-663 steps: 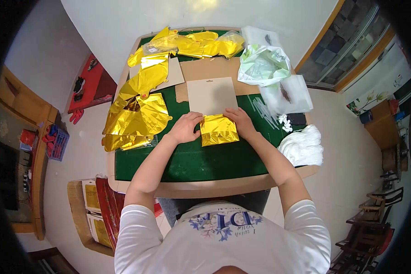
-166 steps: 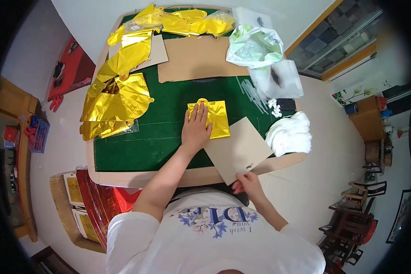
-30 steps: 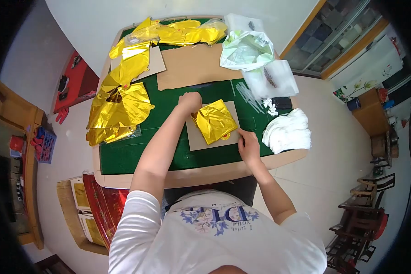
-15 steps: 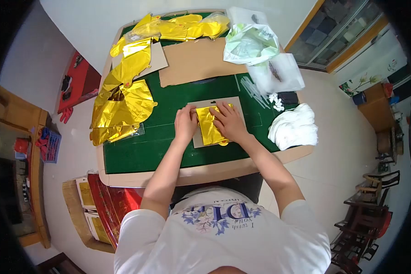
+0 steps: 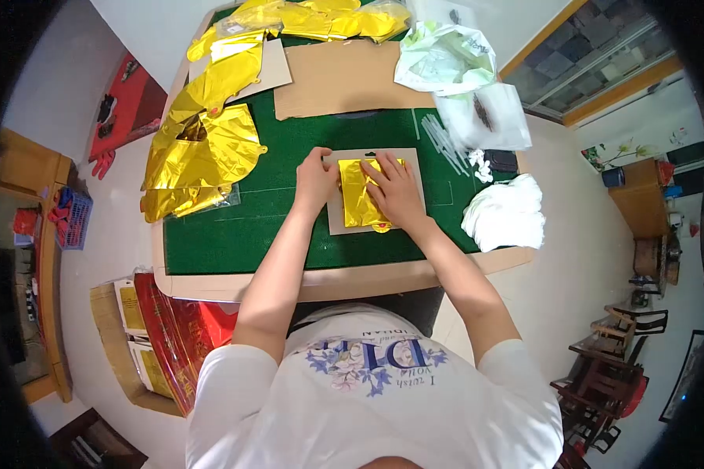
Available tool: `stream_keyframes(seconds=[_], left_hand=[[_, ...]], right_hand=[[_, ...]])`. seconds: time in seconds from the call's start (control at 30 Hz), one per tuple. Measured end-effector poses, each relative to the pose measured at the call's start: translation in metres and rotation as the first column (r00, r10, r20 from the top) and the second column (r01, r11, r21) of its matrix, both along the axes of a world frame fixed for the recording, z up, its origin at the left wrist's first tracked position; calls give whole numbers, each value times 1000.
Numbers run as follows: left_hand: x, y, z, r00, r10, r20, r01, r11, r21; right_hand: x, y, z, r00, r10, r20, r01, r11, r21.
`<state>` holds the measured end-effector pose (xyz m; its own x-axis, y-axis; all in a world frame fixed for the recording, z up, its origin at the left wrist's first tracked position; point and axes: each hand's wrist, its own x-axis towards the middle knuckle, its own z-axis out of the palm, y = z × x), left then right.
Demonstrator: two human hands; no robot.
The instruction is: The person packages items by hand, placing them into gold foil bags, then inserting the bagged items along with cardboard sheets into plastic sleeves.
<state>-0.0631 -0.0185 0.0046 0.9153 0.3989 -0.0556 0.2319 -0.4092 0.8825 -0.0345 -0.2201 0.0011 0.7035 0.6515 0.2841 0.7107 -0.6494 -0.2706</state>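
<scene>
A folded gold foil piece (image 5: pixel 357 205) lies on a grey card (image 5: pixel 337 216) on the green table top (image 5: pixel 266 227). My right hand (image 5: pixel 393 187) rests on the foil's right part with its fingers spread. At the card's upper left edge is my left hand (image 5: pixel 317 181), its fingers bent and close together; whether anything is between them is too small to tell. More gold foil (image 5: pixel 235 144) lies at the left of the table, with further foil pieces (image 5: pixel 313 21) along the far edge.
Brown cardboard (image 5: pixel 344 78) lies at the back. At the right are a green-white plastic bag (image 5: pixel 446 59), clear strips (image 5: pixel 444 144), a black item (image 5: pixel 501 160) and a white cloth bundle (image 5: pixel 506 213). An open carton (image 5: pixel 105 313) stands on the floor at the left.
The camera view has shifted, so the table sits higher in the frame. My left hand has moved slightly up along the card's edge; my right hand remains on the foil.
</scene>
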Motion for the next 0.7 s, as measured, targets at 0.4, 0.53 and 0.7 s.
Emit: stream_keyframes(seconds=[0.4, 0.53, 0.7], left_hand=[[-14, 1, 16, 983, -55, -172, 27, 986, -163], [-16, -3, 16, 982, -44, -185, -39, 905, -424], [-33, -4, 16, 992, -107, 67, 80, 943, 323]], right_hand=[[-3, 1, 1, 1000, 4, 13, -3, 1000, -22], [-4, 2, 6, 999, 14, 40, -11, 998, -67], [-4, 1, 3, 999, 24, 28, -21, 997, -76]])
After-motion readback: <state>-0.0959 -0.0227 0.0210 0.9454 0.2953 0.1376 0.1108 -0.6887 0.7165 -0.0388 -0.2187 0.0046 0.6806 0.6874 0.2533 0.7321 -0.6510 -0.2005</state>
